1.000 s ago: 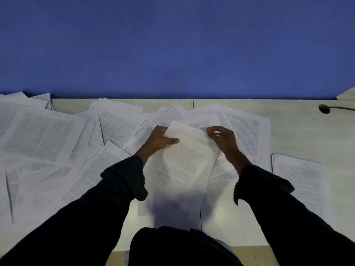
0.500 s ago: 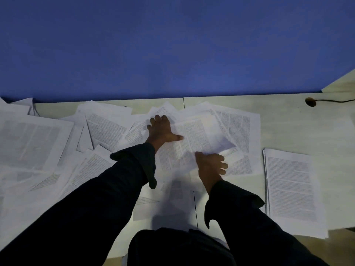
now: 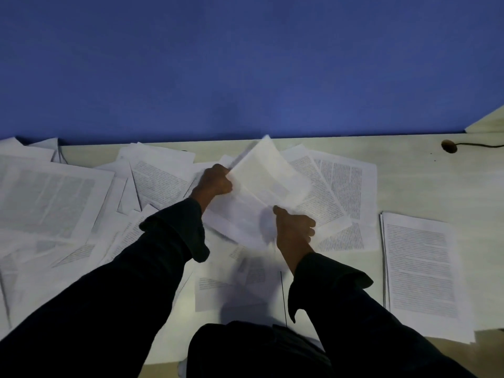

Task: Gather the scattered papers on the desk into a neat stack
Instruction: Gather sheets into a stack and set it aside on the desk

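Papers lie scattered across the desk, thickest left of the hands. The left hand clenches the left edge of a lifted, blurred sheet, and the right hand pinches its near corner. Right of the hands sits a squared stack.
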`<state>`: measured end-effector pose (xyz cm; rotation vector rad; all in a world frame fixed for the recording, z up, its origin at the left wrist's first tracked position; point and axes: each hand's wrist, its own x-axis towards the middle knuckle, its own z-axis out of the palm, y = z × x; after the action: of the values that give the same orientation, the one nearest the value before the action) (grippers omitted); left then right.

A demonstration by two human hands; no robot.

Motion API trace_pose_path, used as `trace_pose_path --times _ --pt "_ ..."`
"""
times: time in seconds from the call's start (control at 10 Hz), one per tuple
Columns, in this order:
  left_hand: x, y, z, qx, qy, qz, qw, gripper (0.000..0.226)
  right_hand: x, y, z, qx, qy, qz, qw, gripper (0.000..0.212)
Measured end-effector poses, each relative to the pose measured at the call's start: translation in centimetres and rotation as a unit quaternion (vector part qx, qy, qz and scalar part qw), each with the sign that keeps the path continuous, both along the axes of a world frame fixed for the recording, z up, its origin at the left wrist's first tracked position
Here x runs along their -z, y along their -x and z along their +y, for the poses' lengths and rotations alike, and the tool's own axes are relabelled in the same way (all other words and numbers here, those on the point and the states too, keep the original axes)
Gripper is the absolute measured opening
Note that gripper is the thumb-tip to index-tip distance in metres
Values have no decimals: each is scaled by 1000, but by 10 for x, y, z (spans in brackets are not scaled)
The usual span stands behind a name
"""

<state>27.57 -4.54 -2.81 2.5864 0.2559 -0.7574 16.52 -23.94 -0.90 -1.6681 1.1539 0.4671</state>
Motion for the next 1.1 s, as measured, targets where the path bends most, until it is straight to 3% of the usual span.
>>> trace_pose_path --times 0.1,0.2,0.3,0.4,0.5,0.6,0.7,0.8,0.9,1.0,1.1 --pt "2 14 7 6 -129 15 992 61 7 -9 17 -41 -10 -1 999 87" --pt "7 25 5 27 -102 -7 994 61 7 -8 30 -67 -37 21 997 84" --pt "4 27 4 -2 -39 -19 999 68 5 -11 39 -48 -51 26 997 84" --pt "5 32 7 -36 109 13 993 75 8 -14 37 -16 -44 48 998 95" --pt "3 36 8 -26 215 -10 976 74 16 -12 31 -30 -35 40 998 94" --pt "-8 33 14 -48 282 -12 958 81 14 -13 19 -34 9 25 999 106" --pt "-13 37 31 -77 382 33 920 81 11 -20 10 39 -79 -85 992 122" --pt "-7 43 40 -110 291 40 950 71 11 -20 1 7 -189 -152 970 64" --pt "9 48 39 -75 8 36 997 85 18 -8 3 -66 -20 -135 988 32" --pt "19 59 23 -99 -48 20 994 96 25 13 17 -85 100 -102 986 21" --pt "-3 66 0 -170 7 -5 985 110 30 20 39 -115 143 -32 982 48"
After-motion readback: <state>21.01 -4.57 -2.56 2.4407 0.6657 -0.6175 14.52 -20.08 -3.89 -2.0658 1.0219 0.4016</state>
